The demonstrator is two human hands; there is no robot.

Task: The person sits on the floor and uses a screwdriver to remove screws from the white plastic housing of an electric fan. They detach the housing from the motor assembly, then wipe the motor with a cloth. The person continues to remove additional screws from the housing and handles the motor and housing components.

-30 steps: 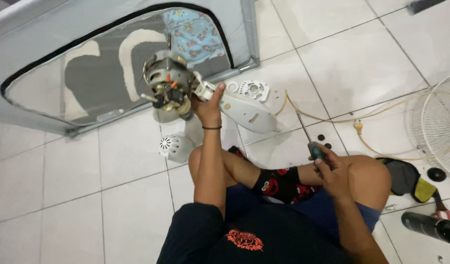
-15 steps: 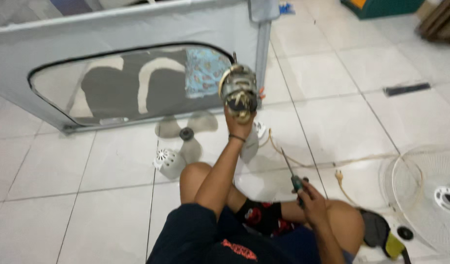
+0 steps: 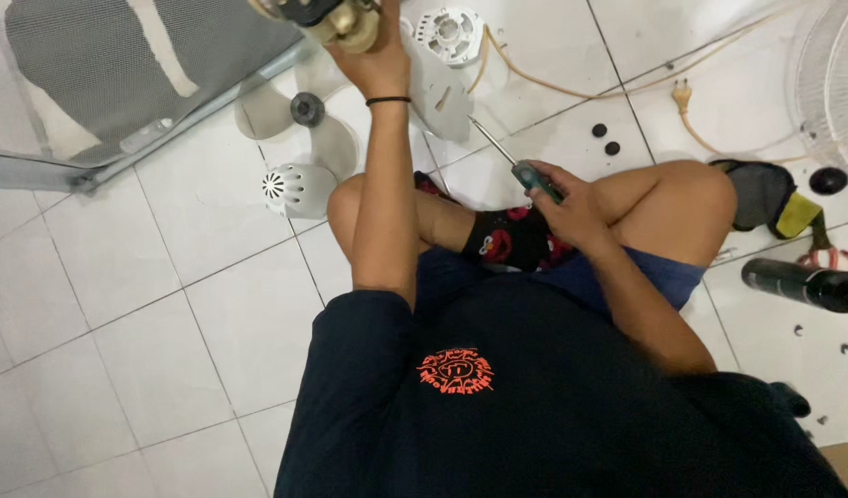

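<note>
The left hand [image 3: 373, 65] is stretched out at arm's length, fingers wrapped up around the underside of a fan motor [image 3: 327, 17], which it holds raised at the very top edge of the view; only the lower part of the motor shows, brassy and grey. A black band sits on that wrist. Over on the other side, the right hand [image 3: 571, 207] rests against the bent knee, closed in a fist around the green handle of a screwdriver [image 3: 514, 164], and the slim metal shaft points up and away towards the left hand. The tip hangs free, well short of the motor.

Just beyond the left hand, to its right, lies a white fan housing [image 3: 449, 55] with a round vented cap, flat on the tiles. To the left of the left forearm sit the translucent fan blades [image 3: 300, 115] with a dark hub, and nearer to the knee a small white domed cover [image 3: 295, 189]. Beyond the right hand a pale power cord [image 3: 627, 88] snakes across the floor to its plug. Right of the right knee lie a dark cloth with a yellow patch [image 3: 770, 198] and a black bottle [image 3: 802, 284] on its side.
</note>
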